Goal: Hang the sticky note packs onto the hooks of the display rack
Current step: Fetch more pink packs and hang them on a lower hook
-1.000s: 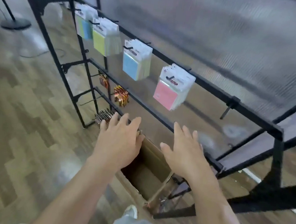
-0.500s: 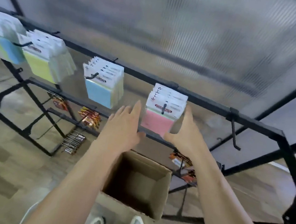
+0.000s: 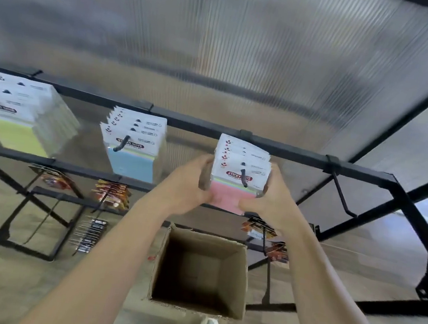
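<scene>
- Overhead, the rack (image 3: 198, 127) carries green packs (image 3: 12, 135) at its top rail's left edge, blue packs (image 3: 133, 165) mid-rail and pink packs (image 3: 226, 198) further right.
- A box (image 3: 243, 283) stands open on the floor below the pink packs.
- The left hand (image 3: 186, 185) and right hand (image 3: 269, 202) clasp the pink packs from either side, fingers curled round them.
- A hook (image 3: 341, 193) juts out near the rail's right corner.
</scene>
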Action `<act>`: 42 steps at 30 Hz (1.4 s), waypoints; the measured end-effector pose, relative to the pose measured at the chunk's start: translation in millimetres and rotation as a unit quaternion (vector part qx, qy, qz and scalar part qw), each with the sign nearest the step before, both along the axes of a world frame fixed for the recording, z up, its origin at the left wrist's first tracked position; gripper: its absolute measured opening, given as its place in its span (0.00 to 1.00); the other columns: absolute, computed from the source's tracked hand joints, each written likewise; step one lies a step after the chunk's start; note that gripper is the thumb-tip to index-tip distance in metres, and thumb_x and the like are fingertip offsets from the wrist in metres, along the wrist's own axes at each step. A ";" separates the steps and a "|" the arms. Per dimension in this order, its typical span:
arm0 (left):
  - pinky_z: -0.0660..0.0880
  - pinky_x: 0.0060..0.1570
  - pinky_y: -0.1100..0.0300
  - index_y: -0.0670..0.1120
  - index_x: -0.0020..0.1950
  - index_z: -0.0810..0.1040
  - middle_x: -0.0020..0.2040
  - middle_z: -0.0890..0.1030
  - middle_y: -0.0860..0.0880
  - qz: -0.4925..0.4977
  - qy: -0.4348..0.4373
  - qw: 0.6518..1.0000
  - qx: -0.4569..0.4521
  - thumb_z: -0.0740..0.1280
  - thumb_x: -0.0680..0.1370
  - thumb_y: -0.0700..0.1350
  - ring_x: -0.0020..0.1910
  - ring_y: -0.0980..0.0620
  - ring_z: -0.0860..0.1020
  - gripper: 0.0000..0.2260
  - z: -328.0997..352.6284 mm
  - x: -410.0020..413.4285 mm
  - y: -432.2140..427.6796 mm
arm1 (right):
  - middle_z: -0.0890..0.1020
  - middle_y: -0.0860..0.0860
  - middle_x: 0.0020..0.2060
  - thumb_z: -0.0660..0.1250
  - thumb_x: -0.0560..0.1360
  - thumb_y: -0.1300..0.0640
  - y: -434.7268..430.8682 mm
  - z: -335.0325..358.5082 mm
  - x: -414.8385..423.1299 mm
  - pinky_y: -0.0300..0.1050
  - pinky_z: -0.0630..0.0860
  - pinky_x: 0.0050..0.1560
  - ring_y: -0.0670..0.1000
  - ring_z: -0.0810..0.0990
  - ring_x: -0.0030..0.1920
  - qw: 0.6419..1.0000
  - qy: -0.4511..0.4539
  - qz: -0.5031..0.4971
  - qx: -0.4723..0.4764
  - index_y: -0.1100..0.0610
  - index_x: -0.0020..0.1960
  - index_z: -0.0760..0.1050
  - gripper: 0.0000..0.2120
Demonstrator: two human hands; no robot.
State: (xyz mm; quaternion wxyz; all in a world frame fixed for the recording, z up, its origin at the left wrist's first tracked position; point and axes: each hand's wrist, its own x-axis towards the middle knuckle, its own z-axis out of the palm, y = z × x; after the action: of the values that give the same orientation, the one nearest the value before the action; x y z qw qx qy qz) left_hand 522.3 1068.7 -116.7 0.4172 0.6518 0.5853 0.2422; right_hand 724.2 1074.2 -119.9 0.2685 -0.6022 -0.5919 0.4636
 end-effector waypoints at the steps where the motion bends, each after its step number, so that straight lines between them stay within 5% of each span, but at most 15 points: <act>1: 0.65 0.64 0.60 0.57 0.74 0.64 0.69 0.72 0.59 -0.002 -0.020 1.000 -0.016 0.75 0.72 0.43 0.67 0.58 0.69 0.34 -2.5 -2.6 0.3 | 0.79 0.41 0.54 0.74 0.57 0.63 -2.9 1.8 0.2 0.49 0.79 0.53 0.46 0.78 0.57 1.000 0.004 0.001 0.004 0.47 0.63 0.63 0.39; 4: 0.66 0.69 0.52 0.58 0.68 0.68 0.67 0.74 0.61 -0.002 -0.101 0.993 -0.064 0.79 0.67 0.49 0.68 0.58 0.70 0.34 -4.4 -10.6 -5.2 | 0.77 0.42 0.57 0.75 0.60 0.65 -14.5 5.9 1.1 0.43 0.79 0.51 0.45 0.76 0.59 1.000 0.025 -0.006 0.006 0.47 0.63 0.64 0.37; 6: 0.68 0.67 0.50 0.57 0.62 0.70 0.64 0.77 0.59 -0.007 -0.150 0.985 -0.086 0.80 0.64 0.51 0.66 0.57 0.73 0.30 -1.0 -16.0 -13.1 | 0.78 0.43 0.57 0.77 0.59 0.62 -25.3 9.9 1.3 0.49 0.80 0.53 0.47 0.77 0.60 0.998 0.058 -0.011 -0.003 0.46 0.62 0.66 0.36; 11: 0.79 0.51 0.62 0.42 0.61 0.67 0.60 0.80 0.44 -0.021 -0.271 0.954 -0.123 0.79 0.66 0.39 0.54 0.56 0.81 0.29 16.4 -18.9 -34.7 | 0.81 0.50 0.58 0.77 0.55 0.52 -53.8 22.2 -1.3 0.60 0.79 0.54 0.53 0.80 0.58 0.991 0.137 0.000 -0.003 0.51 0.63 0.68 0.38; 17: 0.81 0.50 0.55 0.44 0.63 0.66 0.59 0.80 0.45 -0.076 -0.312 0.942 -0.096 0.77 0.59 0.49 0.56 0.49 0.81 0.37 35.1 -20.7 -62.3 | 0.80 0.54 0.60 0.76 0.60 0.50 -91.2 46.3 -1.5 0.63 0.78 0.53 0.58 0.80 0.58 0.982 0.180 0.029 0.041 0.55 0.69 0.66 0.40; 23: 0.80 0.49 0.55 0.50 0.59 0.65 0.56 0.81 0.51 -0.103 -0.337 0.932 -0.087 0.75 0.60 0.54 0.56 0.51 0.81 0.32 37.9 3.2 -89.7 | 0.79 0.59 0.59 0.74 0.63 0.53 -129.9 56.3 5.9 0.63 0.79 0.50 0.62 0.80 0.57 0.968 0.237 -0.020 0.085 0.60 0.68 0.67 0.36; 26: 0.80 0.50 0.57 0.52 0.60 0.63 0.58 0.78 0.50 -0.123 -0.354 0.917 -0.134 0.74 0.61 0.55 0.57 0.52 0.80 0.32 27.0 32.1 -100.0 | 0.81 0.58 0.58 0.72 0.64 0.53 -157.1 48.7 19.4 0.59 0.79 0.47 0.60 0.81 0.55 0.960 0.251 -0.082 0.089 0.59 0.66 0.69 0.32; 31: 0.77 0.45 0.62 0.51 0.61 0.62 0.48 0.83 0.60 -0.174 -0.357 0.896 -0.198 0.77 0.60 0.51 0.51 0.58 0.81 0.35 6.7 97.0 -125.7 | 0.83 0.54 0.54 0.73 0.63 0.52 -207.7 35.8 61.2 0.47 0.78 0.45 0.56 0.82 0.53 0.946 0.251 -0.188 0.079 0.55 0.63 0.74 0.29; 37: 0.79 0.45 0.55 0.54 0.58 0.66 0.58 0.81 0.48 -0.193 -0.346 0.885 -0.244 0.79 0.58 0.50 0.55 0.49 0.82 0.34 -5.9 193.3 -159.2 | 0.83 0.54 0.55 0.72 0.66 0.54 -266.9 29.1 135.5 0.45 0.79 0.45 0.56 0.82 0.54 0.912 0.286 -0.281 0.094 0.54 0.65 0.73 0.28; 42: 0.79 0.47 0.53 0.54 0.59 0.65 0.59 0.80 0.48 -0.242 -0.312 0.884 -0.249 0.79 0.58 0.52 0.58 0.48 0.80 0.35 -11.6 294.4 -192.3 | 0.83 0.53 0.54 0.66 0.72 0.59 -317.6 21.9 216.7 0.43 0.79 0.44 0.53 0.82 0.52 0.890 0.283 -0.338 0.116 0.55 0.65 0.73 0.21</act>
State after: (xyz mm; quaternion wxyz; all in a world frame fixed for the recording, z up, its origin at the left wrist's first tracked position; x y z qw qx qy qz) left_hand 816.7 876.5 -128.3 0.7726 0.5387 0.2894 0.1708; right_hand 940.9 756.6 -98.0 0.6331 -0.5738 -0.3015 0.4232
